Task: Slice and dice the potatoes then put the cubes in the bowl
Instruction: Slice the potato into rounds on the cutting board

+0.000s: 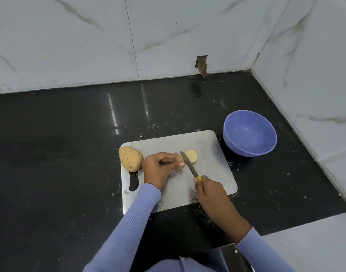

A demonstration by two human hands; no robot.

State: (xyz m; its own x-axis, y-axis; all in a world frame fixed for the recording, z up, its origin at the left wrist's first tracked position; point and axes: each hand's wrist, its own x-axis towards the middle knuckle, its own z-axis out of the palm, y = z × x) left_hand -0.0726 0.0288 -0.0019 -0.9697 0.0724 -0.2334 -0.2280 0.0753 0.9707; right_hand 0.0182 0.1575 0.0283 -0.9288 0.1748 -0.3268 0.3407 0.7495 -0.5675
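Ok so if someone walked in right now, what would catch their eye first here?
Probably the two hands at work on the steel cutting board: the left hand pins a potato piece while the right hand draws a knife down beside it, with one pale slice already lying flat. Next, the empty blue bowl to the right of the board, and a whole potato on its left edge.

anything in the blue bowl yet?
No cubes. The blue bowl shows only its bare inside with a few dark specks. The near wall's inner face is hidden by the rim. One cut slice still lies on the cutting board.
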